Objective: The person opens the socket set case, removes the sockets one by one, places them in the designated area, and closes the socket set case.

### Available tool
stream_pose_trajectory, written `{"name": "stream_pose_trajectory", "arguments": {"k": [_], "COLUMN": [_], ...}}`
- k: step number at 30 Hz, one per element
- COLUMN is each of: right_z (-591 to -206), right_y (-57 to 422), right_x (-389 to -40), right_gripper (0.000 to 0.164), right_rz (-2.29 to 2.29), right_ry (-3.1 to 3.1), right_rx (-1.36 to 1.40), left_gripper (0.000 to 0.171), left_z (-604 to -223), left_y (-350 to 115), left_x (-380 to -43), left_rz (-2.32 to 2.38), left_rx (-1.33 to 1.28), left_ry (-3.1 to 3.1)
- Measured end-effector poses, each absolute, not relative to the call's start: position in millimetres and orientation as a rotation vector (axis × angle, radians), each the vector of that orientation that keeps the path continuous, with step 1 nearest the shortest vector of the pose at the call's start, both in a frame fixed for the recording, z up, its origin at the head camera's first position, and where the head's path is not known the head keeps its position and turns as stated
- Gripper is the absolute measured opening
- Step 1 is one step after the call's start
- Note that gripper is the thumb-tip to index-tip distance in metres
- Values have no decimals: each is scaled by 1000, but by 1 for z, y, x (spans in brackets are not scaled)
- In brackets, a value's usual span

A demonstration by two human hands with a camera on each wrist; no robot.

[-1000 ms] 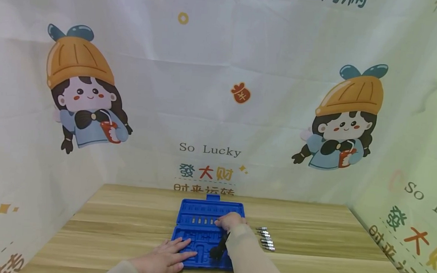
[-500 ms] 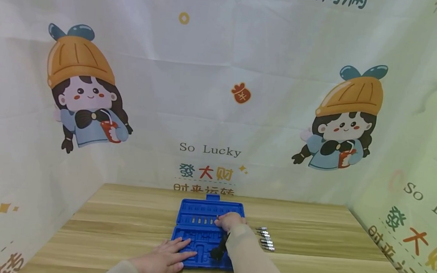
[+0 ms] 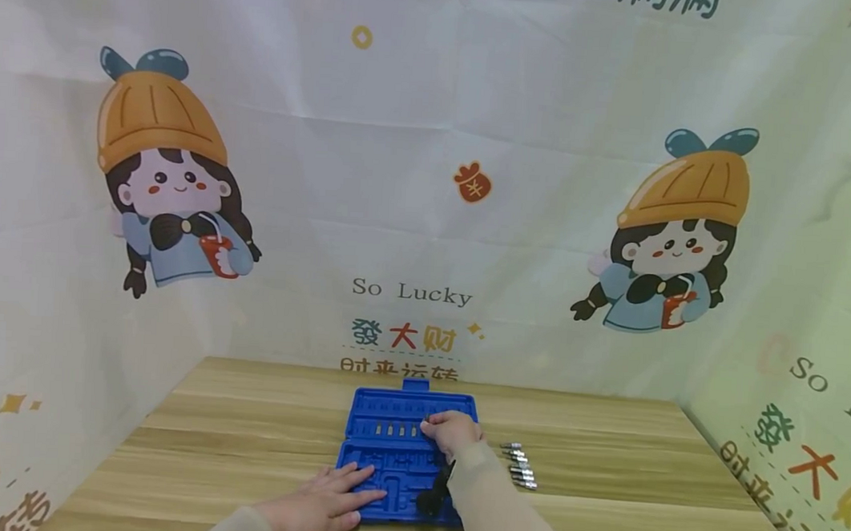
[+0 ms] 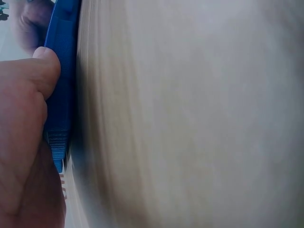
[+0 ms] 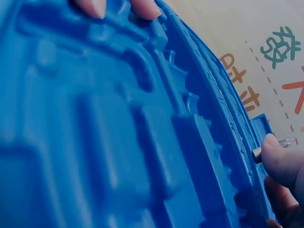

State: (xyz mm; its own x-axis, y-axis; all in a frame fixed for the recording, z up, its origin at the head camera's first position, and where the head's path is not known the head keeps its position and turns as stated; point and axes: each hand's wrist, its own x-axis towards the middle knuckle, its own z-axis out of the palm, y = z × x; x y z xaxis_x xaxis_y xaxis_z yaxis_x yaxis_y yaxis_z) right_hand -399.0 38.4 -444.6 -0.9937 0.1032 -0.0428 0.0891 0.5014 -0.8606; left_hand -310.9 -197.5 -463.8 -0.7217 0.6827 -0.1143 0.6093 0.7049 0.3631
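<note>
An opened blue plastic tool case (image 3: 401, 517) lies on the wooden table, its inside full of moulded slots. My left hand (image 3: 315, 507) rests on its near left corner, fingers spread and straight; in the left wrist view the thumb (image 4: 46, 66) lies against the side of the case (image 4: 61, 104). My right hand (image 3: 455, 434) is over the far half, pinching a small metal bit (image 5: 257, 155) between thumb and fingertips; its shiny end pokes out past the thumb in the right wrist view. Several small bits (image 3: 390, 430) sit in the slot row left of that hand.
Several silver bit sockets (image 3: 519, 464) lie in a column on the table (image 3: 603, 467), right of the case. A black wrist camera (image 3: 433, 498) under my right sleeve covers part of the near tray. A printed cloth (image 3: 413, 217) hangs behind the table.
My right hand and wrist have shifted slightly to the right, with the small bit in the fingers. The left hand stays on the case. The head view has drifted a little.
</note>
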Motion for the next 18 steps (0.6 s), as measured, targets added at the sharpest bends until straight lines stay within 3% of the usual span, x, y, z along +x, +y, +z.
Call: {"name": "stream_pose_trajectory", "arguments": {"k": [7, 13, 18], "right_z": [-442, -436, -439], "right_y": [46, 53, 65], "right_x": [-397, -399, -405], "right_gripper": [18, 11, 17], "right_rz": [1595, 1458, 1542], "right_ry": [-2669, -2692, -2685], "right_rx": [11, 137, 252], "left_gripper": [47, 47, 47], "left_z": [-486, -469, -460], "left_y": [-206, -200, -197], "left_x": [-326, -313, -306], "left_rz": [528, 476, 442], "left_rx": [1060, 1044, 1016], "left_ry": [2611, 2672, 2692]}}
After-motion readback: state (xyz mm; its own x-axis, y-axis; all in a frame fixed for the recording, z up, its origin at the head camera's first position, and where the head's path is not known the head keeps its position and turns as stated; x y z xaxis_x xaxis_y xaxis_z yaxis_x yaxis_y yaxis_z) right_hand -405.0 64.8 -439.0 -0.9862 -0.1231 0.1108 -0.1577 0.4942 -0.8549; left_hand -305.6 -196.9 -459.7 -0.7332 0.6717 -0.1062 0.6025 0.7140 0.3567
